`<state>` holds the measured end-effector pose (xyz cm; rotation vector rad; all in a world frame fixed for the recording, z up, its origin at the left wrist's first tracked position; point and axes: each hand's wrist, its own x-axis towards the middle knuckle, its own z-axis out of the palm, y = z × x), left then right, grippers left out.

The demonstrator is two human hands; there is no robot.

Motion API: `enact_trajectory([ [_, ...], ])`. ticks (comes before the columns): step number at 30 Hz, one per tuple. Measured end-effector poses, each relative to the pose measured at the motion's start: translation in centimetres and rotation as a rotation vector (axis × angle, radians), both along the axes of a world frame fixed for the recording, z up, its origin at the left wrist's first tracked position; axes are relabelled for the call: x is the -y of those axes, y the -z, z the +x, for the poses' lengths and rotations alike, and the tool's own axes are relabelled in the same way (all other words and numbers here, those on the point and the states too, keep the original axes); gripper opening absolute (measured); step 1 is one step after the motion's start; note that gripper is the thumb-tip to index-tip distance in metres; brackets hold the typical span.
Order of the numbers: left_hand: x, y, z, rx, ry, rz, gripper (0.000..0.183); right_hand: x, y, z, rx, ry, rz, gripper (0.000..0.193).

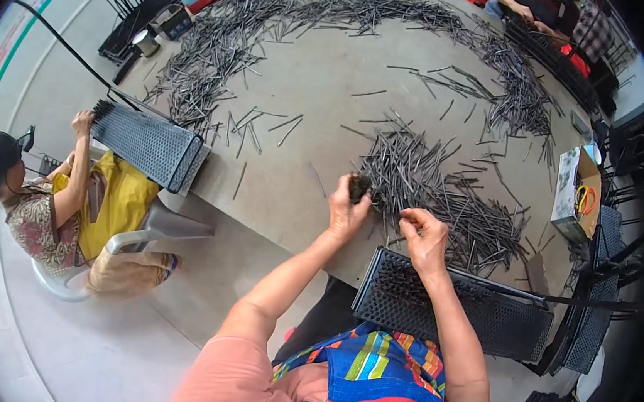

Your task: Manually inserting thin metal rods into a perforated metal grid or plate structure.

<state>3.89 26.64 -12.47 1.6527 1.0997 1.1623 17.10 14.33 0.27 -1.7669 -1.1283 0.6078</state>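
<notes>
My left hand (pixel 346 213) is closed around a small bundle of thin dark metal rods (pixel 358 186), held upright just above the table. My right hand (pixel 424 240) hovers beside it with fingers pinched together, touching the near edge of a loose heap of the same rods (pixel 447 194). Right below my hands, a black perforated tray (pixel 474 309) leans against the table edge with several rods standing in its holes. What my right fingers pinch is too small to make out.
A large grey table (pixel 324 100) carries a long arc of scattered rods (pixel 294 12). At left a seated person (pixel 58 206) holds another perforated tray (pixel 149 146). A cardboard box (pixel 577 194) sits at right, stacked black trays (pixel 597 320) beside it. Other people (pixel 542 9) sit at the far side.
</notes>
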Motion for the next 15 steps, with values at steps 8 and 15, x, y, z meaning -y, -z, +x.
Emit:
enact_trajectory([
  [8,-1.4,-7.5,1.9,0.942,0.067,-1.121,0.021,1.6,-1.6,-1.6,-0.001,0.033,0.114,0.020],
  [15,4.7,-12.5,4.2,1.111,0.231,-1.247,0.015,0.6,-1.7,-3.5,-0.642,0.336,0.453,0.035],
])
